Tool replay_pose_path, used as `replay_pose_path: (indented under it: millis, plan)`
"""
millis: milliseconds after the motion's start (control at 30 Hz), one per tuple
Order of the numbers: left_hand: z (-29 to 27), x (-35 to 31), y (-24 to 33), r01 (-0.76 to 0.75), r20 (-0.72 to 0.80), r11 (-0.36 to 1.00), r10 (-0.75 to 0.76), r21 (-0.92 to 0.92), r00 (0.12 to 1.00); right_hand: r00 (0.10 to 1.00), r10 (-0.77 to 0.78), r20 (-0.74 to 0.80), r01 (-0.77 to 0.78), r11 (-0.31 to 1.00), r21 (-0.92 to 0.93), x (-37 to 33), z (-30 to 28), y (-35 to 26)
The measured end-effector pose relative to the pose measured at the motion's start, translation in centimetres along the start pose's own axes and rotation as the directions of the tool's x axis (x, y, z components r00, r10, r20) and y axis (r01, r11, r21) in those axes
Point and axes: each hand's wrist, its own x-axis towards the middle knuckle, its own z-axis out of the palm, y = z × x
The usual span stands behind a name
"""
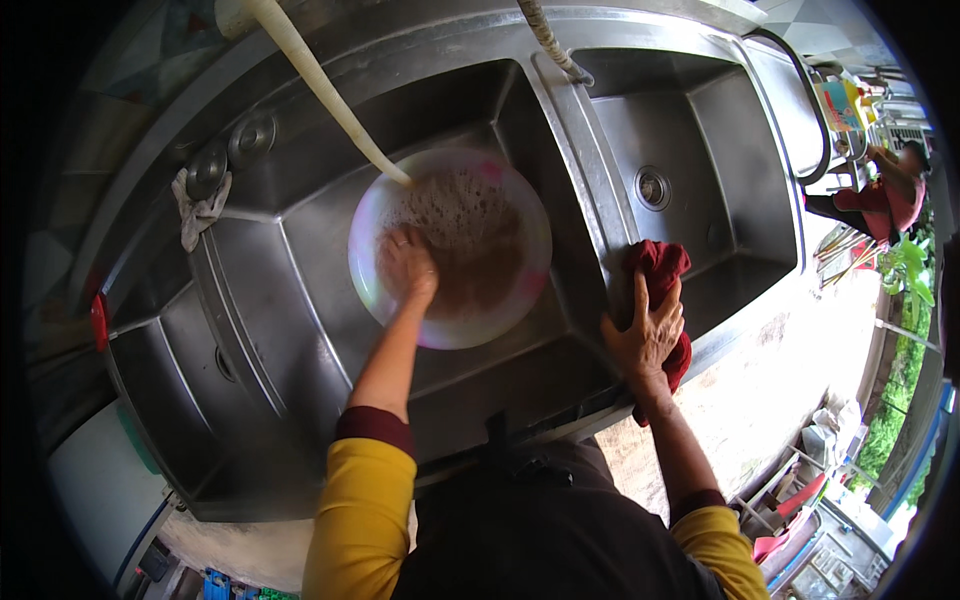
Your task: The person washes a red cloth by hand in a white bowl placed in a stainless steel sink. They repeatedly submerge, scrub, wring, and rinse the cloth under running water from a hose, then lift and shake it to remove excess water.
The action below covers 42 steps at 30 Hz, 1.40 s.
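In the large middle sink stands a round, pale iridescent basin (362, 265) of brownish, foamy water (480, 265). My left hand (408, 265) dips into its left side, fingers loosely stretched and apart. The murky water partly covers the fingertips, and nothing shows in the hand. On the front end of the divider between the middle and right sinks, my right hand (648, 335) grips a dark red cloth (660, 262). The cloth bunches up beyond the fingers and hangs down beside the wrist.
A cream hose (325, 95) reaches down to the basin's far rim. Another hose (548, 40) ends by the right sink (720, 170), which has a drain. Two round metal lids (228, 158) and a whitish rag (203, 212) lie at the left. Another person (890, 195) is at far right.
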Motion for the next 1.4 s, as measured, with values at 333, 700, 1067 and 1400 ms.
replay_pose_path:
  millis: [333,700,1067,1400]
  plan:
    - [2.3,5.2,12.0,-0.693,0.103,0.721,0.691,-0.025,0.715,0.994,-0.029,-0.109,0.035,0.998,0.050,0.0,0.8,0.0]
    - [3.7,-2.4,-1.1,-0.095,0.311,0.988,0.053,0.120,0.949,0.989,-0.012,-0.146,0.027,0.995,0.100,0.1,0.3,0.2]
    - [-3.5,-8.9,-8.0,0.487,0.506,-0.174,-0.474,-0.856,0.720,0.983,-0.012,-0.182,0.041,0.986,0.159,-0.5,0.7,1.2]
    - [-9.8,-6.0,-12.0,0.551,0.541,0.133,-0.101,-0.824,0.835,0.968,-0.010,-0.250,0.060,0.979,0.193,-0.6,1.0,1.4]
